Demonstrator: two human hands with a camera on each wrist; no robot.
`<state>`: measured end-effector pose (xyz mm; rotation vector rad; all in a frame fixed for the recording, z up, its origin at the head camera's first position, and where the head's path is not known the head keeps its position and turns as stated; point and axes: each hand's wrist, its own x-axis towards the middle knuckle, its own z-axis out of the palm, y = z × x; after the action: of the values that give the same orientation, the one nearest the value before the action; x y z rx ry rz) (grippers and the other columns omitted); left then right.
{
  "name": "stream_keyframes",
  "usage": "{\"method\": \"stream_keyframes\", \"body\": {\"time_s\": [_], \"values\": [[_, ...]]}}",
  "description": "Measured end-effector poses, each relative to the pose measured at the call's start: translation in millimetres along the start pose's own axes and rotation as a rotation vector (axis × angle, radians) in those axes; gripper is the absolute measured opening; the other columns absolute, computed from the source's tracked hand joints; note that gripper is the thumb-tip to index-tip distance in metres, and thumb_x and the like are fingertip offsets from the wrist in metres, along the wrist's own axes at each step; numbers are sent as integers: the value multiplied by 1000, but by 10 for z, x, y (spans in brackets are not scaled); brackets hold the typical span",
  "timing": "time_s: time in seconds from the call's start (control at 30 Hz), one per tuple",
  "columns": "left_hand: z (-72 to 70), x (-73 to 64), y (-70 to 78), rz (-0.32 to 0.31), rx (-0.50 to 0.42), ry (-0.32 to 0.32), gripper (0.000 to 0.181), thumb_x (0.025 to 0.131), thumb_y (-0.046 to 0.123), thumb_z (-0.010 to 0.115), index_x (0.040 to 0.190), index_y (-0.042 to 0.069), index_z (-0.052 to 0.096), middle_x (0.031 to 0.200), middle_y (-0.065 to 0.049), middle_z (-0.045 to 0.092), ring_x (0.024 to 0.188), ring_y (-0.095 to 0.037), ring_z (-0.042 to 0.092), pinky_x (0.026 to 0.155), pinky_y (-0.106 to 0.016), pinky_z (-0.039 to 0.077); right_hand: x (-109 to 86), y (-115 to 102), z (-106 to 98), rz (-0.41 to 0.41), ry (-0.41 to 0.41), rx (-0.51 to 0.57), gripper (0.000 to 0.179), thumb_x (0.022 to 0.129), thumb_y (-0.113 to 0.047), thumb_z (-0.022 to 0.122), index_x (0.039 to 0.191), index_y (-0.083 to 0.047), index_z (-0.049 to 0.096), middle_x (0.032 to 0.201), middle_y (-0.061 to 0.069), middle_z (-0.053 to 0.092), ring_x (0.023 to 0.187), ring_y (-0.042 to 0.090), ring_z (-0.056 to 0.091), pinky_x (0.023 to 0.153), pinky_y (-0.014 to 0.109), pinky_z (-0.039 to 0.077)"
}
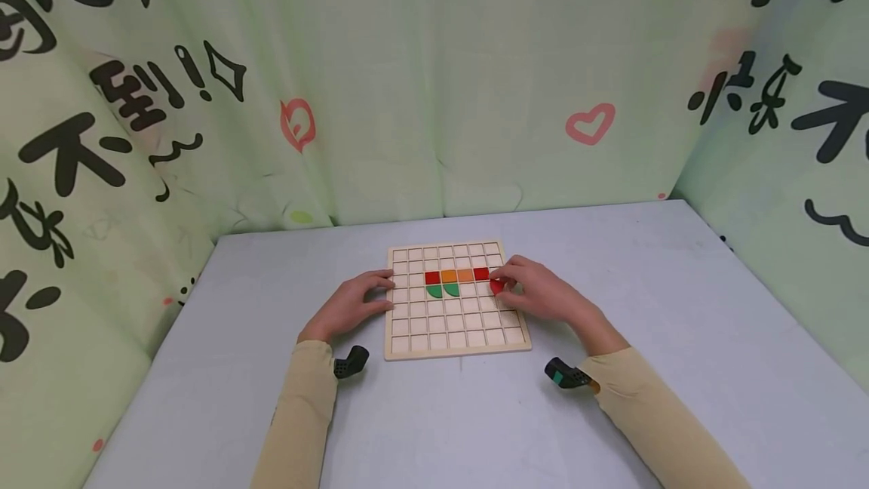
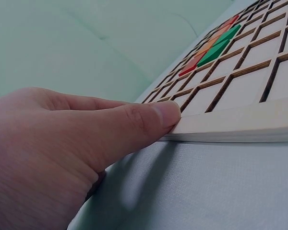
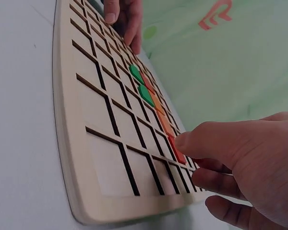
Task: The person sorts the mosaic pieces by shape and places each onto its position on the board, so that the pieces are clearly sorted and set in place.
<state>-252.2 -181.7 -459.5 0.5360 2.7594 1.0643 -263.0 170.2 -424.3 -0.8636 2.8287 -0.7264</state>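
Note:
A square wooden grid board (image 1: 458, 355) lies on the table. One row holds two orange squares (image 1: 457, 275) between a red square (image 1: 432, 278) on the left and another red square (image 1: 481, 274) on the right. Below the left part sit two green quarter-round tiles (image 1: 443, 290). My left hand (image 1: 346, 306) rests against the board's left edge, thumb and fingers fairly straight. My right hand (image 1: 539, 289) is over the board's right side, pinching a red tile with a rounded edge (image 1: 497, 287) between thumb and fingers. In the right wrist view, the hand hides this tile.
A white table (image 1: 448, 429) surrounds the board. Pale green curtains (image 1: 434, 96) with black writing and hearts hang behind it and at both sides. A black wrist device (image 1: 351, 362) is at the left cuff, another device (image 1: 566, 373) at the right.

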Motion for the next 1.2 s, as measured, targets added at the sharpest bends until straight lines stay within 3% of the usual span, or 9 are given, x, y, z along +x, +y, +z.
{"method": "stream_keyframes", "body": {"time_s": [0.2,0.47,0.9,1.2], "values": [[2,0,-6,-8,-8,0,42,90,25,72,126,7,63,149,-6,46,140,-27,37,115,-43,33,179,-159,41,-60,-52,-58,31,88,-10,67,118,-2,69,101,5,58,84,17,51,72,28,49],[-1,10,-20,-12,5,0,42,90,26,73,126,7,64,149,-5,46,140,-26,37,116,-42,33,314,-208,101,-87,-92,-101,27,91,-13,68,117,-5,69,103,5,59,86,17,51,76,29,50],[-4,9,-9,17,-2,1,40,90,24,73,125,7,64,148,-6,47,139,-26,38,115,-42,33,412,-244,140,-114,-117,-123,24,92,-12,68,115,-3,70,108,7,63,93,19,56,83,32,53],[-1,10,-20,12,-8,2,41,90,24,73,125,7,63,148,-6,47,140,-26,38,116,-42,33,389,-235,135,-124,-106,-121,21,92,-11,68,111,-4,71,103,5,62,87,17,54,77,30,51]]}}
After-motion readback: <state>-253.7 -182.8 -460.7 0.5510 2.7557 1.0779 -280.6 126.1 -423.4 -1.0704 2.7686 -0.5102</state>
